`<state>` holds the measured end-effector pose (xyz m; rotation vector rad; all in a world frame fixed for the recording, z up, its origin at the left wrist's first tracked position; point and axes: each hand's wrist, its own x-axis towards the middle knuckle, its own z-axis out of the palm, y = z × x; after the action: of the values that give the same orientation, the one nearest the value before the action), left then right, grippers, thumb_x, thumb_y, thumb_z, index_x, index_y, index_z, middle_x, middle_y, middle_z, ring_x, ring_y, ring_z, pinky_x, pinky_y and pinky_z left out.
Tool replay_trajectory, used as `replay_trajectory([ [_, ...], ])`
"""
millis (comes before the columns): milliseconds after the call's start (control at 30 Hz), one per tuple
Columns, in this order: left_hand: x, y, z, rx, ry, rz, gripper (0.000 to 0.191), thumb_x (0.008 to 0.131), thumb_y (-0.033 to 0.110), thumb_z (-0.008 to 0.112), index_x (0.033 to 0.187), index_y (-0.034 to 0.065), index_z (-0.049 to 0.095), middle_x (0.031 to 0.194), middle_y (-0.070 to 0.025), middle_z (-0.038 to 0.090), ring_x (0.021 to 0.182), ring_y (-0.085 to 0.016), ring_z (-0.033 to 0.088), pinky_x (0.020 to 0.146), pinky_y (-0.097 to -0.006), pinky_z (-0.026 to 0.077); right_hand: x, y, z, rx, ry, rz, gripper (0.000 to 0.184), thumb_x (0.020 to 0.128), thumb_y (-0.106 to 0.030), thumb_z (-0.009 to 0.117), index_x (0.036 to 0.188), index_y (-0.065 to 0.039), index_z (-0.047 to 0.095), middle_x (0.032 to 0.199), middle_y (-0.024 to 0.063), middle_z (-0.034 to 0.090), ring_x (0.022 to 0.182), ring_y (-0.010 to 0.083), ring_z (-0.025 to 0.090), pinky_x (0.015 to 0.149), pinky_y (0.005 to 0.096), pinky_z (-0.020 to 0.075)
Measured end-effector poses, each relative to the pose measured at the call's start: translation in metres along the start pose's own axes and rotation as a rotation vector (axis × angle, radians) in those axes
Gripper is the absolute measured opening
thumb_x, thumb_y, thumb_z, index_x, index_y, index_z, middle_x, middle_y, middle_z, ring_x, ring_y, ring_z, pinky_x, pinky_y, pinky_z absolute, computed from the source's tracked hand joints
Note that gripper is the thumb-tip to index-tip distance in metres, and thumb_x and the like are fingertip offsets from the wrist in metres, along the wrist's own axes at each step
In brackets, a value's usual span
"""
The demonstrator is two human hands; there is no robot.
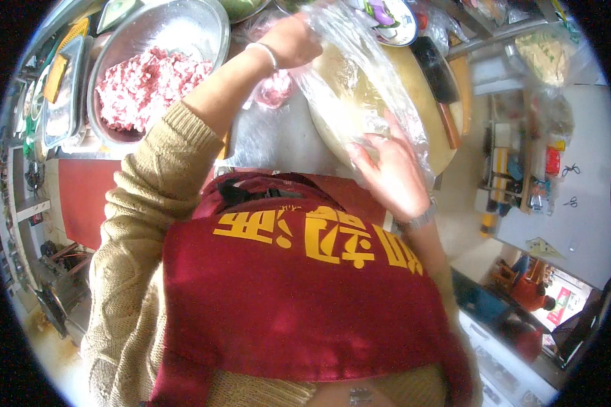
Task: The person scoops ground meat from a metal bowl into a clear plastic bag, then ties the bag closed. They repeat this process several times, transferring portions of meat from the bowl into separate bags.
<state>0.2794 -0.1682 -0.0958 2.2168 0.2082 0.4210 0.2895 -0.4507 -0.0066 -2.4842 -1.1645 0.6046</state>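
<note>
A clear plastic bag (359, 66) is stretched between my two hands over a round cutting board (438, 157). My left hand (295, 43), with a light bracelet at the wrist, grips its upper end. My right hand (392, 168), with a watch at the wrist, is at the lower end, thumb and fingers spread against or inside the film; which of the two I cannot tell. Left of the board lies a small bag of pink minced meat (276, 89). A large metal bowl (221, 30) with minced meat (147, 86) stands beside my left forearm.
A cleaver (433, 71) with a wooden handle lies along the board's right side. Behind the board stands a plate (405, 23) with purple pieces. Lidded plastic containers (63, 96) are at the far left. A bag of pale food (545, 56) is at the upper right. A person (529, 285) sits in the background.
</note>
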Motion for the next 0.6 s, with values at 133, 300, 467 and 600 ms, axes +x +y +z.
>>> replay_trajectory([
  [133, 0.003, 0.025, -0.008, -0.005, 0.092, 0.193, 0.064, 0.079, 0.005, 0.065, 0.139, 0.0059, 0.043, 0.124, -0.0121, 0.061, 0.108, -0.019, 0.059, 0.095, -0.0309, 0.046, -0.010, -0.003, -0.015, 0.089, 0.146, -0.002, 0.038, 0.087, -0.026, 0.065, 0.112, 0.002, 0.066, 0.136, 0.0282, 0.047, 0.127, 0.0360, 0.047, 0.108, 0.0395, 0.0344],
  [300, -0.006, 0.061, -0.025, -0.298, -0.013, 0.134, 0.061, 0.076, -0.007, 0.064, 0.133, 0.0034, 0.047, 0.114, -0.0038, 0.062, 0.104, -0.012, 0.057, 0.092, -0.0279, 0.048, -0.018, -0.002, -0.028, 0.219, 0.492, -0.159, 0.047, 0.086, -0.010, 0.066, 0.129, 0.004, 0.052, 0.124, 0.0231, 0.058, 0.119, 0.0305, 0.055, 0.103, 0.0381, 0.0411],
  [467, -0.019, 0.093, -0.046, -0.667, -0.187, -0.026, 0.061, 0.073, -0.012, 0.066, 0.129, 0.0023, 0.048, 0.111, -0.0048, 0.061, 0.101, -0.016, 0.058, 0.089, -0.0299, 0.049, -0.035, -0.024, -0.048, 0.701, 0.399, -0.025, 0.064, 0.085, 0.001, 0.060, 0.144, 0.000, 0.035, 0.141, 0.0182, 0.043, 0.123, 0.0248, 0.051, 0.102, 0.0342, 0.0426],
  [600, -0.030, 0.109, -0.057, -0.944, -0.171, -0.008, 0.073, 0.071, -0.011, 0.068, 0.137, 0.0026, 0.041, 0.112, -0.0061, 0.061, 0.101, -0.018, 0.060, 0.089, -0.0314, 0.050, -0.040, -0.050, -0.054, 0.835, 0.394, 0.062, 0.064, 0.085, 0.002, 0.058, 0.144, -0.001, 0.034, 0.134, 0.0191, 0.049, 0.117, 0.0222, 0.054, 0.098, 0.0323, 0.0446],
])
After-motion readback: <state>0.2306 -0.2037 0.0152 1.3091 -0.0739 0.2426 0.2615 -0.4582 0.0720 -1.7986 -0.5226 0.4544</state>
